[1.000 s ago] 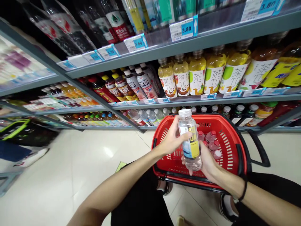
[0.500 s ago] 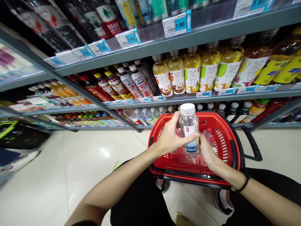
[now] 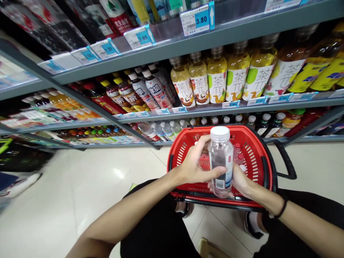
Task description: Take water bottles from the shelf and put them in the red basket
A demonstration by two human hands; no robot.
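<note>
Between the shelves [image 3: 188, 46] and the left forearm [image 3: 134, 208], open room is being offered by the floor [image 3: 99, 175]. Over the red basket [image 3: 251, 135], the middle is being blocked by the clear bottle [image 3: 220, 157], the left hand [image 3: 197, 165] and the right hand [image 3: 243, 182]; its right part is being partly filled by small red-capped bottles [image 3: 240, 157]. Beyond the right end, passage is being obstructed by the black handle [image 3: 287, 159].

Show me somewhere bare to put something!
Widest is the floor left of the red basket, between bottom shelf and left forearm. A smaller patch lies right of its handle, beside black trousers. Crowded: shelf bottles, and the basket, holding capped bottles, left hand and right hand gripping a clear bottle above.
</note>
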